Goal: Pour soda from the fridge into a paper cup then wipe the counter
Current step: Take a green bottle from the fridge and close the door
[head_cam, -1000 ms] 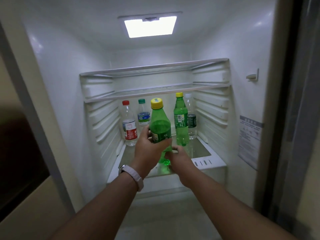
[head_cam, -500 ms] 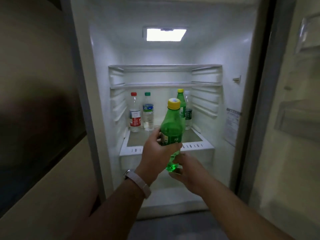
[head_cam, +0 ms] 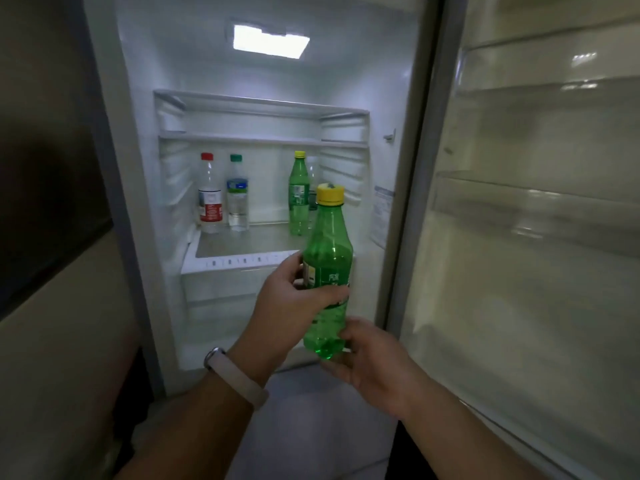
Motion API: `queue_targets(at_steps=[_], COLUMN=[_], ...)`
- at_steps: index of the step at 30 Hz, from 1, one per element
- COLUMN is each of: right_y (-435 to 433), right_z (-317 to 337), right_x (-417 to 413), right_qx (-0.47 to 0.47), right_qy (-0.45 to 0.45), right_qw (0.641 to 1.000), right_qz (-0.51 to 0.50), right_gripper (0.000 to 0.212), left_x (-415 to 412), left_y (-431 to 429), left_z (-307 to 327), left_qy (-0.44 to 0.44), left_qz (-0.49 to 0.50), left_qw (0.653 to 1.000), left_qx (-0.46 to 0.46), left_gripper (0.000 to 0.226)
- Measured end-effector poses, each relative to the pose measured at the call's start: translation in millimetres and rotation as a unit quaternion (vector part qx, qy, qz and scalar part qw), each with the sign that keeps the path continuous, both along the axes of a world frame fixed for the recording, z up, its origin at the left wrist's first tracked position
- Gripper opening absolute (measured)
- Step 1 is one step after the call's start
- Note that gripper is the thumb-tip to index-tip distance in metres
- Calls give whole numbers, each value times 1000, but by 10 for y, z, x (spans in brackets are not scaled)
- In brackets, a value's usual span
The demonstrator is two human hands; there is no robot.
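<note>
Green soda bottle [head_cam: 328, 271] with yellow cap, upright, part full, held near you in front of the open fridge [head_cam: 263, 188], your left hand [head_cam: 294, 303] wrapped around its label, your right hand [head_cam: 367, 355] cupping its base, second green bottle [head_cam: 298, 195] far on the shelf [head_cam: 242, 261], two clear bottles left of it.

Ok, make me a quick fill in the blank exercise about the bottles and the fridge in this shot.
1. The green bottle held in both hands has a ____ cap.
2. The left hand grips its label; the right hand supports its ____.
3. The leftmost bottle on the shelf has a ____ cap.
4. The fridge door is ____.

Missing words: yellow; base; red; open
</note>
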State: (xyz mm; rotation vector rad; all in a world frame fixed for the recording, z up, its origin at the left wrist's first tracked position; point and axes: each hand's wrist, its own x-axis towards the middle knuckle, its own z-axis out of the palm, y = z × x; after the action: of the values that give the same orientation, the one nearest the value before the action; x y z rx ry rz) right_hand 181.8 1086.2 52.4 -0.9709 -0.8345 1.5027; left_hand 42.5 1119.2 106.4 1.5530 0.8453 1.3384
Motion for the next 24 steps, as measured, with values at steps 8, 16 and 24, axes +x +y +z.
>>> queue_targets(at_steps=[8, 16, 24], right_y=[-724, -1675, -2785], right_z=[-41, 12, -61], right_x=[458, 1142, 1807], right_qx=[-14, -27, -32], right_qy=[-15, -27, -11], right_qw=[1000, 998, 998], right_qz=[-23, -41, -44], right_gripper=[25, 36, 39], left_x=[462, 1149, 1894], left_y=[-654, -1567, -2606], left_z=[-21, 46, -80], left_qy=[-10, -29, -12], left_qz=[-55, -91, -110], left_qw=[998, 995, 994], left_qx=[-6, -14, -9], left_gripper=[37, 38, 46])
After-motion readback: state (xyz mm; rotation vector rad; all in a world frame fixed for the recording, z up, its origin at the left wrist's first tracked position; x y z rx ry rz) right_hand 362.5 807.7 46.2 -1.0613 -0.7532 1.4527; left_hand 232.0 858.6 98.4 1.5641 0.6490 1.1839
